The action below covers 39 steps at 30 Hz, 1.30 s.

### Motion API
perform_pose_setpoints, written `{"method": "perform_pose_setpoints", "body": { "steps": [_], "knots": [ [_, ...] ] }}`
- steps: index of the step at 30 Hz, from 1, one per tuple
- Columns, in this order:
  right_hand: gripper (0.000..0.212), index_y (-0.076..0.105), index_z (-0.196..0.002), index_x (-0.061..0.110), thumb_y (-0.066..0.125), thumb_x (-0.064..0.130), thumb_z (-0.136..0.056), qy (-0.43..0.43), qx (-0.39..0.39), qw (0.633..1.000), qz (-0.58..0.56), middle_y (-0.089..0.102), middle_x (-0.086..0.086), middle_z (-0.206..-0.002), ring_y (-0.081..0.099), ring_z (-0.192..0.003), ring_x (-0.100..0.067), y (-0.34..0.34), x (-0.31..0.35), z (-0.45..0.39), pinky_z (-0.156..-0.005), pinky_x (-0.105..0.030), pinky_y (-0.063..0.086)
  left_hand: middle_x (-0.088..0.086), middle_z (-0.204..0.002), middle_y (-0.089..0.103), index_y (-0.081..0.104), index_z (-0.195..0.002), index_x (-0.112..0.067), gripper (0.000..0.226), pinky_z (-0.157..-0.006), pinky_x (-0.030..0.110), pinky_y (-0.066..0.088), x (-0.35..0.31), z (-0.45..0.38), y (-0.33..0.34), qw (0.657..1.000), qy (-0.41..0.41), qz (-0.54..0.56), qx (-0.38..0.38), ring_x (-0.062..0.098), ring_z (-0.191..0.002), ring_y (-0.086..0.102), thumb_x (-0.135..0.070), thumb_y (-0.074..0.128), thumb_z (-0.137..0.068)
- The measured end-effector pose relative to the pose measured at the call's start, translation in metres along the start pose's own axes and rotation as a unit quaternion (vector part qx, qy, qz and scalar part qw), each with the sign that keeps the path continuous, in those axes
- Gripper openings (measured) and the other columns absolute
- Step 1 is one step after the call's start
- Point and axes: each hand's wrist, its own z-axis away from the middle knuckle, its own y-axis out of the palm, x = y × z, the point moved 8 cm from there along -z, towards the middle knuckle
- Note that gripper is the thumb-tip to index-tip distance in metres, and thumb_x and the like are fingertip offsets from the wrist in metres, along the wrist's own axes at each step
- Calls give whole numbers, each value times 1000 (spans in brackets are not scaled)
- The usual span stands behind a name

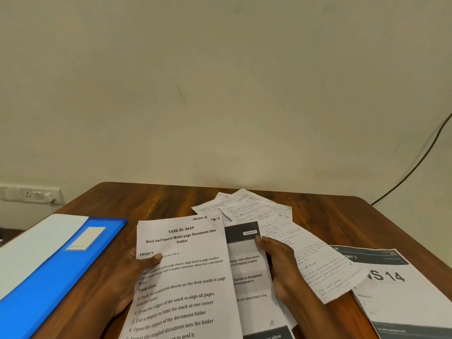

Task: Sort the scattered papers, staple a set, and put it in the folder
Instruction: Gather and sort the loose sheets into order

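Blue folder [61, 263] is lying flat at the left side of the wooden table [151, 201], closed; smooth plastic-looking cover with a pale rectangular label [86, 238], its writing too faint to read. A white sheet or flap is showing along its far left edge; what the folder is holding cannot be told.

Left hand [127, 277] is gripping the typed instruction sheet [181, 277] at its left edge, thumb curling over the front, fingers behind. The sheet is white, flat, slightly tilted. It is reading "TASK ID: 3649", "Bind and Insert Multi-page Document into Folder", "PROJECT", "TASK GOAL", then numbered steps about stacking sheets, pressing edges, using a stapler, opening the zipper. Handwritten at its top: "SECTION 1".

Right hand [278, 267] is grasping a printed page with a dark header band [247, 270], thumb on the front near the band, fingers wrapping its right edge. Partly readable: "clean pillow covers", "bagging supplies". This page is sitting just behind the instruction sheet, overlapped by it.

Handwritten lined pages [256, 209] are fanning loosely across the table beyond and right of the hands, script too small to read. A grey-banded printout [401, 289] is lying at far right, showing "S 14".

Wall socket [29, 194] at left; a black cable [415, 165] is running down the wall at right.
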Motion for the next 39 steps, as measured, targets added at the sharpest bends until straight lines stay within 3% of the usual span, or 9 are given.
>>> {"method": "perform_pose_setpoints", "body": {
  "steps": [4,9,15,20,24,27,30,33,39],
  "knots": [
    [27,77,-118,20,75,25,-91,-29,22,999,-22,79,-10,-115,74,-105,-40,8,5,4,-99,-65,54,27,-103,77,62,-123,-1,30,-63,43,65,-1,-1,1,1000,11,4,5,36,-74,76,-1,67,-94],
    [32,77,-120,18,77,25,-89,-35,25,998,-51,77,-12,-120,73,-107,-42,13,5,5,-100,-66,53,6,-71,79,62,-105,-12,13,-43,26,57,0,-1,8,999,23,2,-27,18,-55,75,-1,63,-96],
    [23,81,-110,15,77,11,-88,-57,-10,994,-88,80,-9,-112,75,-104,-37,14,7,6,-96,-57,57,20,-103,79,63,-127,-7,36,-86,57,60,-1,-4,12,999,30,-29,-16,40,-90,77,-12,72,-93],
    [28,84,-101,20,85,18,-73,-74,-20,993,-92,79,-3,-115,73,-112,-33,21,7,7,-108,-55,51,18,-92,80,66,-113,-2,18,-54,34,62,-2,-2,26,998,45,-51,-14,30,-72,79,2,64,-95],
    [17,84,-92,18,71,6,-93,-51,-24,995,-85,81,2,-104,74,-105,-27,26,0,9,-101,-49,54,16,-102,80,65,-124,-9,29,-81,52,63,-1,-3,35,997,44,-69,-5,36,-89,79,-4,68,-96],
    [17,82,-97,11,65,8,-98,-36,-7,998,-53,80,-11,-106,72,-108,-44,32,-3,13,-103,-63,53,12,-91,81,67,-114,-9,19,-63,37,63,-1,0,41,996,50,-69,-21,29,-78,80,-1,66,-97],
    [23,79,-85,13,62,14,-101,-50,-13,999,-6,81,-8,-95,71,-101,-46,33,8,19,-89,-56,59,5,-80,81,68,-106,-9,13,-48,25,58,-6,6,48,994,62,-81,-33,19,-66,78,0,64,-98],
    [18,77,-90,20,65,27,-102,-73,1,994,79,80,5,-91,74,-91,-23,32,15,21,-75,-33,56,-7,-75,80,67,-108,-16,15,-47,18,54,-12,8,48,988,88,-116,-51,10,-66,77,-4,64,-99],
    [10,76,-102,21,72,28,-97,-31,62,968,242,81,12,-97,75,-101,-14,33,-12,9,-92,-36,58,-8,-105,78,57,-133,-29,39,-66,25,61,-17,5,42,971,133,-182,-81,7,-80,78,-13,67,-99]
  ]
}}
